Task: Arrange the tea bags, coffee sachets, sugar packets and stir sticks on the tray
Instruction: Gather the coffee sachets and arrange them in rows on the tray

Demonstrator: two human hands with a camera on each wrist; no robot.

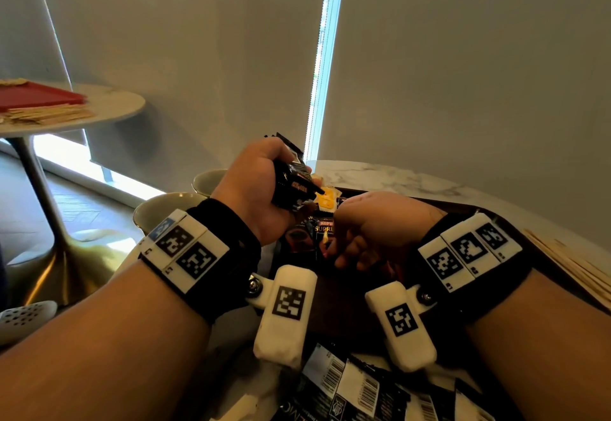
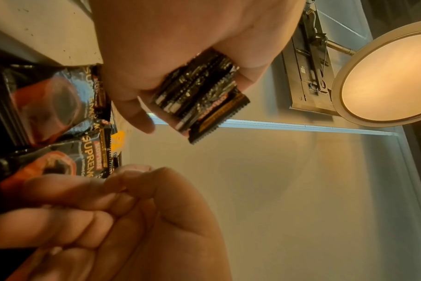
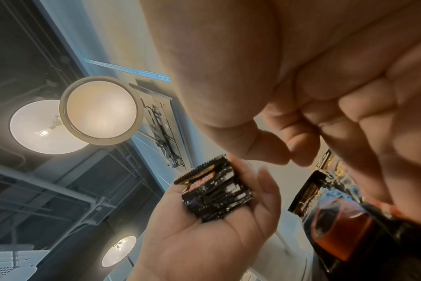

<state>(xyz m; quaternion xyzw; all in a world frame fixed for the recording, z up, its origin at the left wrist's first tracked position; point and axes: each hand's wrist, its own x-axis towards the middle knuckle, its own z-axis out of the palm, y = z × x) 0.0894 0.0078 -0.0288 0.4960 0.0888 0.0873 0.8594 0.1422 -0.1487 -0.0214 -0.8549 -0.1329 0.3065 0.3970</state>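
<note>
My left hand (image 1: 258, 189) is raised over the dark tray (image 1: 344, 315) and grips a stack of black coffee sachets (image 1: 292, 186), fingers wrapped around it. The same stack (image 2: 202, 95) fills the left wrist view, and it (image 3: 216, 192) lies in the left palm (image 3: 204, 237) in the right wrist view. My right hand (image 1: 370, 225) hovers low over the tray with curled fingers, thumb tip meeting a fingertip (image 3: 289, 157). Its fingertips (image 2: 123, 178) sit at the edge of the black "Supreme" sachets (image 2: 60, 114) lying on the tray. Whether they pinch one is hidden.
A yellow packet (image 1: 325, 199) lies on the tray behind the sachets. Wooden stir sticks (image 1: 575, 272) lie at the right on the marble table (image 1: 380, 172). Loose barcoded sachets (image 1: 357, 384) lie in front. A side table at left holds a red tray (image 1: 36, 95).
</note>
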